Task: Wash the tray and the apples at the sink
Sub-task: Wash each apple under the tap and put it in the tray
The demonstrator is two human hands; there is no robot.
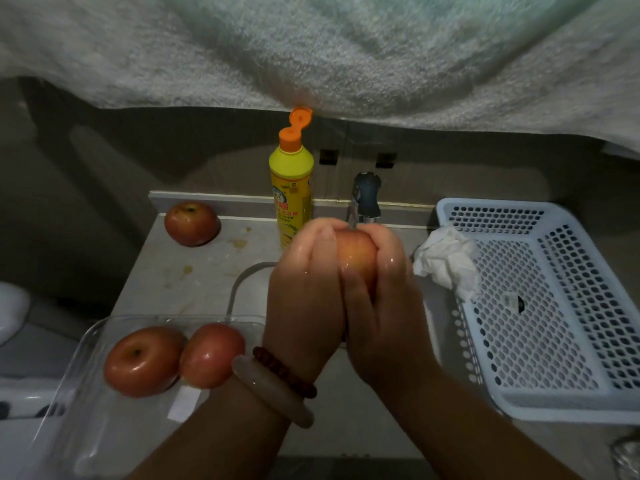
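Note:
My left hand and my right hand both wrap around one wet red apple, held over the sink just under the tap. A clear plastic tray sits at the front left of the counter with two wet apples in it, one at the left and one beside it. Another apple lies alone at the back left of the counter.
A yellow dish-soap bottle with its orange cap flipped open stands behind my hands. A white perforated basket sits to the right, with a crumpled paper towel on its left rim. A pale towel hangs overhead.

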